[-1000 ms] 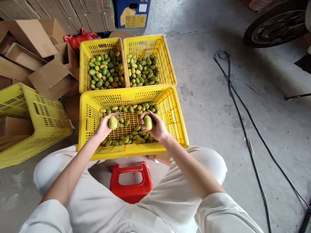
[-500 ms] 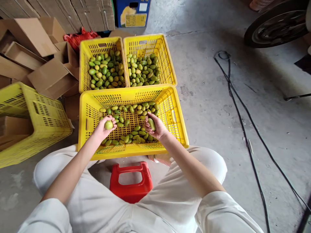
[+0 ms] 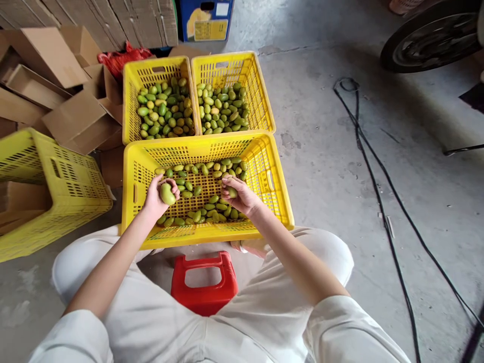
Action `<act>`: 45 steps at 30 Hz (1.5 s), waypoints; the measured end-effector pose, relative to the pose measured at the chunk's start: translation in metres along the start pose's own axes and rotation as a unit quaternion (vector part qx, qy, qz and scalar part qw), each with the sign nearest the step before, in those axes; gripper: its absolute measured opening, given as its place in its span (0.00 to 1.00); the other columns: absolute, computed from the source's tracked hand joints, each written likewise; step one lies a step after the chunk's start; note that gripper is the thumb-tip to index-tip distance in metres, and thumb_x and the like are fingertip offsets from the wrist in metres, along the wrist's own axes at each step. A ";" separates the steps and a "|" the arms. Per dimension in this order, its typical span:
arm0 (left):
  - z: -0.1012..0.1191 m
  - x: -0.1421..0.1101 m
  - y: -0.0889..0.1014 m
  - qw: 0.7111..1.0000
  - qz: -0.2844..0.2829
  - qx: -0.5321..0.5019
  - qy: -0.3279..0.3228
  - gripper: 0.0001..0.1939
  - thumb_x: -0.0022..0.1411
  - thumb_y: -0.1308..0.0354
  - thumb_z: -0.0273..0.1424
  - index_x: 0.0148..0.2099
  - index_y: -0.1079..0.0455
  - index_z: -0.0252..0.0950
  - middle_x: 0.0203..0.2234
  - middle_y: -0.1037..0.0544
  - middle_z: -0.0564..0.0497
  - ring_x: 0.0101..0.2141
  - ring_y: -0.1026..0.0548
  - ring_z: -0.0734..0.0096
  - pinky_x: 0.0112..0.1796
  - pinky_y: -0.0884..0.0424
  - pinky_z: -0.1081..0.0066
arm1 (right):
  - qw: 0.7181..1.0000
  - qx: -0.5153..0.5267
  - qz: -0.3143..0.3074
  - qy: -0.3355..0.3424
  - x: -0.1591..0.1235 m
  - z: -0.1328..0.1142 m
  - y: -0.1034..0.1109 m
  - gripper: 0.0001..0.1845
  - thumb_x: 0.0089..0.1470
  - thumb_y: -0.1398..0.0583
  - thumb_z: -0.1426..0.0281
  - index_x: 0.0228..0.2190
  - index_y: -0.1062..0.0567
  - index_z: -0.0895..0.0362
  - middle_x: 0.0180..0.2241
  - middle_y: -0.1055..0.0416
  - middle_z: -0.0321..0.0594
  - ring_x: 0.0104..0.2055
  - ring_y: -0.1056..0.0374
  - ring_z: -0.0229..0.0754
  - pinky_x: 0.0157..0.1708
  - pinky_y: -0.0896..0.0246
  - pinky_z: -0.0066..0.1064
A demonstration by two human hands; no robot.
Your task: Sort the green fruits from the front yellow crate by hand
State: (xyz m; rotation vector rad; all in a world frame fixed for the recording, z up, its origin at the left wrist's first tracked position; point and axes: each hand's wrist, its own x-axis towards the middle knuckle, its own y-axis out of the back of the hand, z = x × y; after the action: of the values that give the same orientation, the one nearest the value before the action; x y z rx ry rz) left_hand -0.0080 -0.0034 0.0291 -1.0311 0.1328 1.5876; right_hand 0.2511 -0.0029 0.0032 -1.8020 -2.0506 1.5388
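Observation:
Over the left side of the near yellow crate (image 3: 204, 233), my left hand (image 3: 154, 199) is closed around a yellow-green mango (image 3: 167, 193). My right hand (image 3: 242, 195) grips a darker green mango (image 3: 231, 192) above the crate's right half, its fingers curled over the fruit and partly covering it. Small green mangoes (image 3: 209, 207) lie spread on the crate's slotted floor, in a row along the far wall and another along the near wall. Some of them are hidden under my hands.
Behind stand two yellow crates, a left one (image 3: 129, 113) and a right one (image 3: 266, 101), both holding many mangoes. Cardboard boxes (image 3: 75, 118) and another yellow crate (image 3: 71, 174) are at left. A red stool (image 3: 204, 297) sits between my legs; a black cable (image 3: 372, 166) crosses the floor at right.
My left hand has turned, showing more of its mango, and its fingers have shifted up. My right hand has rolled over slightly leftward, covering more of its mango.

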 end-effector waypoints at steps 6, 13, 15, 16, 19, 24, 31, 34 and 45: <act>-0.008 0.000 0.004 0.995 -0.074 0.066 0.006 0.09 0.52 0.31 0.25 0.37 0.24 0.33 0.29 0.20 0.48 0.30 0.22 0.68 0.34 0.23 0.67 | 0.997 -0.020 -0.026 -0.070 -0.003 0.001 -0.001 0.18 0.53 0.26 0.63 0.30 0.30 0.55 0.19 0.36 0.27 0.16 0.46 0.27 0.14 0.55 0.17; -0.014 -0.007 0.004 0.984 -0.168 0.061 -0.006 0.18 0.46 0.24 0.29 0.28 0.33 0.36 0.23 0.28 0.56 0.25 0.26 0.76 0.28 0.26 0.75 | 0.993 0.044 -0.005 -0.111 -0.001 -0.005 -0.003 0.12 0.65 0.41 0.62 0.35 0.25 0.58 0.22 0.29 0.36 0.18 0.37 0.34 0.15 0.42 0.22; -0.012 -0.008 0.003 0.990 -0.130 0.045 0.007 0.19 0.46 0.23 0.27 0.30 0.34 0.36 0.26 0.25 0.55 0.27 0.23 0.75 0.29 0.24 0.75 | 0.995 0.071 -0.011 -0.076 -0.004 -0.007 -0.006 0.07 0.60 0.40 0.69 0.39 0.25 0.57 0.30 0.22 0.40 0.29 0.25 0.40 0.26 0.26 0.28; -0.011 -0.009 0.002 0.993 -0.111 0.042 0.010 0.19 0.47 0.23 0.27 0.31 0.33 0.36 0.26 0.24 0.55 0.26 0.23 0.75 0.28 0.25 0.76 | 0.995 0.074 -0.019 -0.061 -0.006 -0.008 -0.008 0.09 0.57 0.39 0.72 0.41 0.25 0.56 0.34 0.20 0.42 0.34 0.22 0.41 0.34 0.21 0.33; -0.007 -0.009 -0.001 0.995 -0.092 0.042 0.009 0.19 0.51 0.23 0.32 0.29 0.33 0.35 0.18 0.31 0.58 0.17 0.32 0.81 0.18 0.38 0.81 | 0.997 0.055 -0.039 -0.027 -0.009 -0.007 -0.014 0.15 0.52 0.36 0.77 0.42 0.27 0.54 0.41 0.19 0.39 0.40 0.21 0.42 0.44 0.19 0.39; -0.003 -0.011 -0.006 0.995 -0.076 0.063 0.021 0.32 0.63 0.31 0.50 0.19 0.40 0.36 0.11 0.42 0.59 0.10 0.43 0.83 0.13 0.49 0.79 | 0.998 0.035 -0.053 -0.010 -0.008 -0.002 -0.012 0.20 0.46 0.26 0.73 0.29 0.33 0.54 0.23 0.32 0.26 0.20 0.37 0.29 0.17 0.42 0.17; -0.006 -0.007 -0.007 0.998 -0.008 0.064 0.010 0.32 0.65 0.37 0.55 0.21 0.37 0.36 0.12 0.37 0.56 0.12 0.38 0.79 0.15 0.42 0.77 | 0.994 -0.025 -0.063 -0.090 -0.005 0.000 -0.006 0.25 0.58 0.31 0.54 0.23 0.35 0.54 0.15 0.41 0.27 0.12 0.53 0.28 0.10 0.60 0.20; -0.005 -0.005 -0.005 0.999 -0.022 0.032 0.014 0.20 0.67 0.37 0.44 0.30 0.26 0.34 0.23 0.24 0.49 0.23 0.24 0.71 0.26 0.26 0.71 | 0.996 -0.014 -0.059 -0.072 -0.003 0.000 -0.005 0.23 0.62 0.35 0.53 0.25 0.33 0.54 0.16 0.38 0.30 0.14 0.46 0.31 0.11 0.53 0.21; -0.010 -0.008 -0.001 0.993 -0.110 -0.002 -0.032 0.13 0.53 0.26 0.30 0.35 0.28 0.35 0.22 0.32 0.57 0.22 0.32 0.80 0.25 0.33 0.77 | 0.998 0.064 0.004 -0.017 0.000 -0.006 -0.005 0.11 0.53 0.31 0.73 0.32 0.30 0.55 0.30 0.24 0.37 0.29 0.27 0.37 0.28 0.26 0.27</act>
State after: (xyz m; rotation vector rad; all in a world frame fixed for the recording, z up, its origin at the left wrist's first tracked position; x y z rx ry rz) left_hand -0.0020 -0.0155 0.0289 -0.9613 -0.0275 1.4178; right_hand 0.2508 0.0016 0.0093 -1.7539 -1.9118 1.6737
